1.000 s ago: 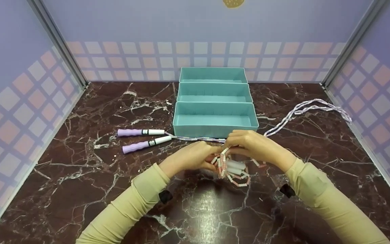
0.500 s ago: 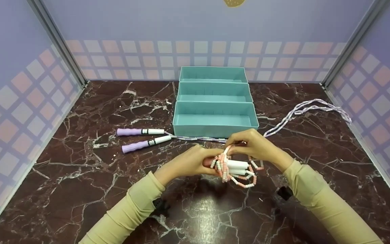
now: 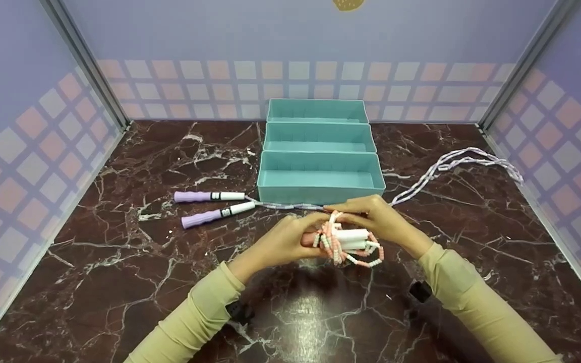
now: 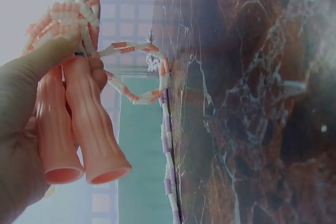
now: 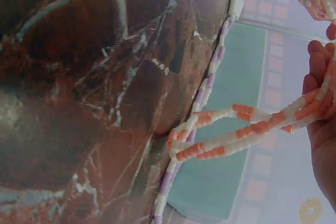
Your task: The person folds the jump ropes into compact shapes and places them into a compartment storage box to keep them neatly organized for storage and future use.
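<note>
A coral-and-white beaded jump rope (image 3: 332, 243) is bunched between my hands, over the front of the table. My left hand (image 3: 280, 244) grips its two coral handles (image 4: 97, 114) side by side, thumb across them near the wound beads. White handle ends (image 3: 352, 237) point right out of the coils. Close on the right, my right hand (image 3: 373, 216) holds a strand of the beaded rope at the top of the bundle. In the right wrist view, doubled beaded strands (image 5: 252, 129) run from the fingers of that hand and hang in a loop.
A teal bin with three compartments (image 3: 321, 194) stands behind the hands. A second jump rope with purple handles (image 3: 202, 218) lies left of it. Its purple-and-white beaded cord (image 3: 442, 164) passes in front of the bin and bends away to the right. Patterned walls enclose the marble-look table.
My right hand's fingers have moved left over the bundle with the strand. The bundle first came out from under the hands, then rose slightly. The purple jump rope stays put.
</note>
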`<act>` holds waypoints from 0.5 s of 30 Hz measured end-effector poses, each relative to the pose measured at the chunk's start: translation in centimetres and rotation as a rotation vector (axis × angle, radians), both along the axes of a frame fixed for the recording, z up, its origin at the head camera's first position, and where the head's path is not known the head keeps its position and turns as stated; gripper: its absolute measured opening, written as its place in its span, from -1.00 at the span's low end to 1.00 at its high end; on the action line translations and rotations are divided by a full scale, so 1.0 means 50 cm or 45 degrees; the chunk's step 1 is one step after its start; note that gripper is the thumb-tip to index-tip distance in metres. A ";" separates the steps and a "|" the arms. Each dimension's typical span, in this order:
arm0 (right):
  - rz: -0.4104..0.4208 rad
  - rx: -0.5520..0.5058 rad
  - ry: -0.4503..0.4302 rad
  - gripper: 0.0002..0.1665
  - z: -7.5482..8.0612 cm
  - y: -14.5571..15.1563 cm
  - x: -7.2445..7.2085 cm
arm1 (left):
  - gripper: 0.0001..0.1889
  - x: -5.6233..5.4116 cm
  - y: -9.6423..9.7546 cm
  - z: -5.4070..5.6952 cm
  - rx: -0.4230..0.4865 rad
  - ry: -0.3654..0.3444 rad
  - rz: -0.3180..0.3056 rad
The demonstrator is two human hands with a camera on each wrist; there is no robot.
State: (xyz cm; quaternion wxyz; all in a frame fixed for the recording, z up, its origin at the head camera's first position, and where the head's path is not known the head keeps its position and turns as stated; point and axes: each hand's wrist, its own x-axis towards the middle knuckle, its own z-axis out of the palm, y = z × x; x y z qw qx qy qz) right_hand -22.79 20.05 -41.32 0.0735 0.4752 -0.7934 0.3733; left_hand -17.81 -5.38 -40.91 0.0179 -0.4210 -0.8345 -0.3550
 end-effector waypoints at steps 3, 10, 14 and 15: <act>-0.038 0.018 -0.035 -0.65 -0.006 0.002 0.001 | -0.17 0.001 0.002 -0.002 0.029 -0.051 0.037; -0.096 0.035 -0.117 -0.69 -0.017 0.000 0.001 | -0.01 0.001 0.004 -0.007 0.085 -0.030 0.039; -0.065 -0.015 -0.114 -0.85 -0.026 -0.005 -0.005 | -0.09 0.000 0.006 -0.009 0.116 0.082 0.030; -0.060 -0.035 -0.103 -0.87 -0.029 -0.007 -0.007 | -0.12 0.000 0.007 -0.009 0.132 0.098 0.026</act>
